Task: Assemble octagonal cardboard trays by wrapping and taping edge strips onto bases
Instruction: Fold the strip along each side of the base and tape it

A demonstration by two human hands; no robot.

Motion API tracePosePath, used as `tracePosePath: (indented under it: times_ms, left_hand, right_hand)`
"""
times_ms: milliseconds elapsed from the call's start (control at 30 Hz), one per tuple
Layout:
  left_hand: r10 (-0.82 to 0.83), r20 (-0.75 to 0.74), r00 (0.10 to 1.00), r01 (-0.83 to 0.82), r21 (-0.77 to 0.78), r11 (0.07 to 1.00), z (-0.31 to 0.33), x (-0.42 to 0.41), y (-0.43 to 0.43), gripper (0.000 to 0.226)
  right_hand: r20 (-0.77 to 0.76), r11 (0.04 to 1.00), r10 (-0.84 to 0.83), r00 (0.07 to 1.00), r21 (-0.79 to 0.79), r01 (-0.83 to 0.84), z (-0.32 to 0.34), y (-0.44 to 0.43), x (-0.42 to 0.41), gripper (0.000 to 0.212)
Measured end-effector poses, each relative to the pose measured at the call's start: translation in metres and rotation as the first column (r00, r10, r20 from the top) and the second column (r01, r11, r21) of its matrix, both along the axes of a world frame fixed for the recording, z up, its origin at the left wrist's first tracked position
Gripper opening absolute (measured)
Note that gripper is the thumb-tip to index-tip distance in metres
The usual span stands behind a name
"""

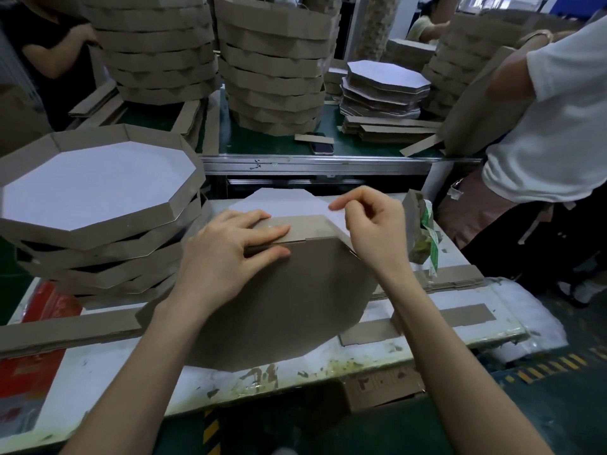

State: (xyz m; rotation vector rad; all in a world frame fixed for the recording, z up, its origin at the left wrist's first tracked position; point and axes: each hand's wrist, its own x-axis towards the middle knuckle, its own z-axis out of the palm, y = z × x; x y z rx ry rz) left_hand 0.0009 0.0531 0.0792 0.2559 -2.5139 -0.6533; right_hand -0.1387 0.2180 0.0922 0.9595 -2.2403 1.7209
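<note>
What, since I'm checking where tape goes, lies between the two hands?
The head view shows a stretch of the brown edge strip, folded along the cardboard base, between the left hand and the right hand.

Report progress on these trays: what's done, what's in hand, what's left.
Done: finished trays stacked at left. In hand: the left hand presses an edge strip onto the tilted base; the right hand pinches beside the strip's end, holding something unclear. Left: most of this base's edges are bare; loose strips lie on the table, flat bases wait on the far bench.
</note>
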Motion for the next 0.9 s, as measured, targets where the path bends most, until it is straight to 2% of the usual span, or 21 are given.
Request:
tracePosePath:
  times_ms: [67,133,200,300,367,400,533,700,833,900]
  left_hand:
    - [0.003,0.024,1.000,-0.002,-0.025,1.000,-0.001,0.000,0.000,0.049]
    - [-0.006,0.073,0.997,0.010,-0.053,0.999,-0.001,0.001,-0.001,0.060]
    - [-0.014,0.153,0.988,0.031,-0.107,0.994,0.000,0.004,-0.005,0.067]
    - [0.085,0.262,0.961,0.004,-0.320,0.947,0.002,0.008,-0.008,0.080]
    - [0.191,0.276,0.942,-0.046,-0.458,0.888,0.008,-0.001,-0.001,0.093]
    - [0.198,0.270,0.942,-0.053,-0.463,0.885,0.011,-0.009,0.007,0.101]
    - [0.071,0.265,0.962,0.037,-0.384,0.923,0.016,-0.044,0.036,0.104]
    - [0.083,0.239,0.968,0.008,-0.356,0.934,0.018,-0.036,0.027,0.103]
    - [0.035,0.100,0.994,-0.022,-0.131,0.991,0.018,-0.006,0.007,0.100]
    - [0.019,0.051,0.999,-0.018,-0.026,1.000,0.009,0.004,-0.001,0.095]
  right_hand:
    - [-0.018,0.988,0.022,1.000,0.151,-0.019,-0.001,-0.003,-0.014,0.025]
    - [0.053,0.930,0.102,0.993,0.349,-0.114,-0.004,-0.003,-0.026,0.022]
    - [0.154,0.856,0.187,0.970,0.459,-0.238,-0.008,-0.001,-0.030,0.025]
    - [0.220,0.828,0.243,0.945,0.461,-0.320,-0.014,0.001,-0.029,0.049]
    - [0.184,0.833,0.249,0.951,0.461,-0.307,-0.015,-0.001,-0.027,0.055]
    - [0.166,0.831,0.260,0.951,0.463,-0.307,-0.015,-0.002,-0.027,0.054]
    - [0.125,0.834,0.313,0.942,0.439,-0.335,-0.012,-0.004,-0.027,0.044]
    - [0.216,0.797,0.334,0.917,0.454,-0.398,-0.008,0.018,-0.046,0.057]
    - [0.299,0.729,0.452,0.840,0.419,-0.541,0.012,0.026,-0.050,0.043]
    - [0.263,0.699,0.499,0.826,0.442,-0.563,0.026,0.019,-0.048,0.046]
